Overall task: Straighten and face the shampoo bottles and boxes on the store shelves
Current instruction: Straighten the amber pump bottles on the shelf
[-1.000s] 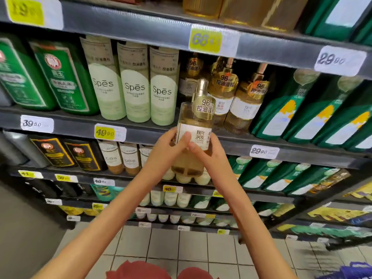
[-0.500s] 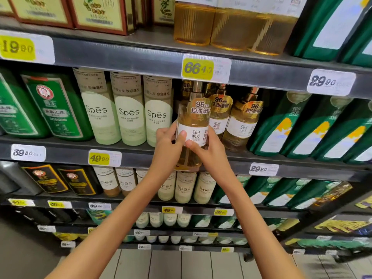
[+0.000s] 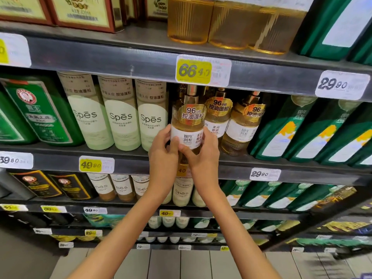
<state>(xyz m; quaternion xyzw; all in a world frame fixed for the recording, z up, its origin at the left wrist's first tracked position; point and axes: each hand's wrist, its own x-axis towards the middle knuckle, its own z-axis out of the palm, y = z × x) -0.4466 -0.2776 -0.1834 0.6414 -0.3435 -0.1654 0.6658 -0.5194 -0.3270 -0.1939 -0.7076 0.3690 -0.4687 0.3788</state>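
Observation:
An amber pump bottle (image 3: 188,121) with a gold "96" collar tag and white label stands upright at the front of the middle shelf (image 3: 130,164), label facing me. My left hand (image 3: 163,156) grips its left side and my right hand (image 3: 203,156) grips its right side, thumbs meeting across the lower label. Its base is hidden behind my hands. Two matching amber bottles (image 3: 218,119) (image 3: 241,127) stand just to its right, leaning slightly.
Three pale green Spes bottles (image 3: 120,117) stand left of the held bottle, green boxes (image 3: 40,117) further left, green bottles (image 3: 291,129) to the right. The upper shelf edge (image 3: 120,57) hangs close above the pump. Lower shelves hold more bottles; tiled floor below.
Both hands carried the amber bottle up from in front of the lower shelf and into the middle-shelf row beside its matching bottles. The view has tilted upward and closer.

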